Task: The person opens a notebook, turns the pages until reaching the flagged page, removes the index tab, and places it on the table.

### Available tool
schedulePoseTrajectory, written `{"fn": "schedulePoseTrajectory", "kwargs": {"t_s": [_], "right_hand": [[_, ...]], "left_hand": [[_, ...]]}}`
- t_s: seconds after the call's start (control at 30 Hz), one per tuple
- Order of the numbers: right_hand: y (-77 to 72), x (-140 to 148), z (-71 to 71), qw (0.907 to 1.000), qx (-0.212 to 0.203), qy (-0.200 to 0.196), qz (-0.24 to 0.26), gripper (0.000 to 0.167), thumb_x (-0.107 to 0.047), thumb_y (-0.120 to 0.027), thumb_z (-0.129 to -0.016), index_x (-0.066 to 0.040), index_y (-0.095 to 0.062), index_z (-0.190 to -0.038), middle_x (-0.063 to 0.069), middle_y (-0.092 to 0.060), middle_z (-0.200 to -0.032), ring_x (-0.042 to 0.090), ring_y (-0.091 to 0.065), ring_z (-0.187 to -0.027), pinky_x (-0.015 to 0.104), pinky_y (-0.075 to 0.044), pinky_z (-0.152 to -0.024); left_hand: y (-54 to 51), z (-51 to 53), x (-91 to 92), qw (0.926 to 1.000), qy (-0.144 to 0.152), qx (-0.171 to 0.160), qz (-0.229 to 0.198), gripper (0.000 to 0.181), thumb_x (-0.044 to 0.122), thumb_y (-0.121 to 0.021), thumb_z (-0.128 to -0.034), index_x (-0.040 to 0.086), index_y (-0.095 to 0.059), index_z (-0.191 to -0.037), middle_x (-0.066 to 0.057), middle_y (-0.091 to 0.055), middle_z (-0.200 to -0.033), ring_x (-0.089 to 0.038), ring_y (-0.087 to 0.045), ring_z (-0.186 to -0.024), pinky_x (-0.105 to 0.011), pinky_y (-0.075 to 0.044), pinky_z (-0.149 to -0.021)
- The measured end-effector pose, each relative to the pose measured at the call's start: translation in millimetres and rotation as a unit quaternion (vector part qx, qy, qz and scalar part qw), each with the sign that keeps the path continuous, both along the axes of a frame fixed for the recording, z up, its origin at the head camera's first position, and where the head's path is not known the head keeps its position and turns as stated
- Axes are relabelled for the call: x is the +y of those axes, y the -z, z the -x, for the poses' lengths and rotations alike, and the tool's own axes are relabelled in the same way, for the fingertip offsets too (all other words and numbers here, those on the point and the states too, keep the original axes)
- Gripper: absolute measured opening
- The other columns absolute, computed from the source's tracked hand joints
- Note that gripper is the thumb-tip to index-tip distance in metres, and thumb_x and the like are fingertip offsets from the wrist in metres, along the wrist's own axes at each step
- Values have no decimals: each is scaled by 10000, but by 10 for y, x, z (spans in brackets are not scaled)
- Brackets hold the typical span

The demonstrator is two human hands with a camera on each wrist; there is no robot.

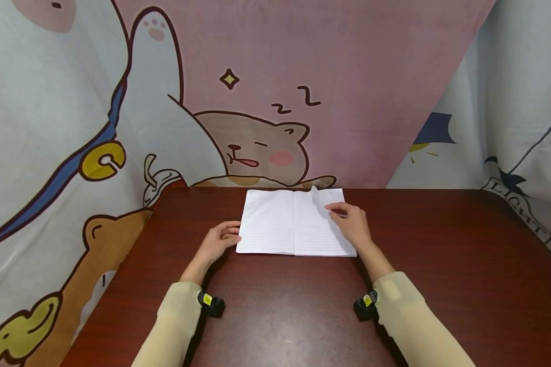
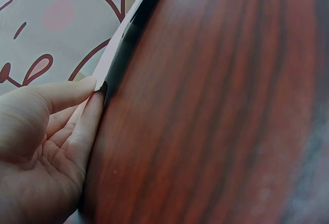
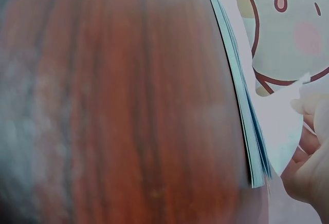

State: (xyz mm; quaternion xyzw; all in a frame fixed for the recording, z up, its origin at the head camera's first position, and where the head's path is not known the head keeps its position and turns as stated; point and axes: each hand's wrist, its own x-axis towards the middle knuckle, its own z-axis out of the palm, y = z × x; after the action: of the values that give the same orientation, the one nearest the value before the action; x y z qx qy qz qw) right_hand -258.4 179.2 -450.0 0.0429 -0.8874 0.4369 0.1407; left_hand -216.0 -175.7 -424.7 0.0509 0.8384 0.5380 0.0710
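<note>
An open notebook with lined white pages [image 1: 268, 224] lies on the dark red-brown table [image 1: 275, 300]. At its left edge my left hand [image 1: 217, 242] pinches the pages between thumb and fingers; the left wrist view shows this hand [image 2: 46, 136] on the notebook's edge [image 2: 110, 59]. My right hand [image 1: 353, 224] is over the right page, pinching a lifted sheet that curves up near the top. In the right wrist view, the right hand [image 3: 311, 147] holds the raised sheet [image 3: 280, 126] above the notebook's stacked pages [image 3: 239, 85].
A cloth with printed cartoon animals [image 1: 266, 148] hangs behind the table and down its left side. White cloth [image 1: 528, 76] hangs at the right. Each wrist wears a small black camera, on the left [image 1: 211, 304] and on the right [image 1: 365, 306].
</note>
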Motion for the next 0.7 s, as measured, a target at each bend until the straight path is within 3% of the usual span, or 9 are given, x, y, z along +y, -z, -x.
{"fn": "schedulePoseTrajectory", "kwargs": {"t_s": [0.33, 0.57, 0.7], "right_hand": [[-18, -52, -27, 9980, -69, -537, 317, 200, -112, -687, -927, -23, -748, -1095, 175, -739, -1129, 342, -713, -1053, 470, -551, -913], [-4, -55, -12, 9972, 31, -704, 254, 183, -91, -651, -941, -40, -760, -1079, 133, -734, -1168, 276, -687, -1115, 293, -542, -914], [5, -56, -7, 9960, 94, -845, 293, 220, -22, -599, -933, -19, -754, -1088, 149, -706, -1218, 289, -658, -1146, 208, -516, -909]], "left_hand": [[26, 20, -13, 9999, -36, -82, -132, 463, 2, -646, -930, -71, -526, -1372, -307, -619, -1260, -405, -630, -1138, -202, -473, -823], [367, 189, -101, 9999, -108, 88, -34, 453, 72, -672, -937, -5, -557, -1368, -252, -644, -1252, -341, -656, -1111, -257, -506, -856], [367, 191, -105, 9999, -97, 116, -31, 449, 69, -670, -937, -9, -558, -1365, -256, -644, -1249, -345, -657, -1110, -250, -505, -847]]}}
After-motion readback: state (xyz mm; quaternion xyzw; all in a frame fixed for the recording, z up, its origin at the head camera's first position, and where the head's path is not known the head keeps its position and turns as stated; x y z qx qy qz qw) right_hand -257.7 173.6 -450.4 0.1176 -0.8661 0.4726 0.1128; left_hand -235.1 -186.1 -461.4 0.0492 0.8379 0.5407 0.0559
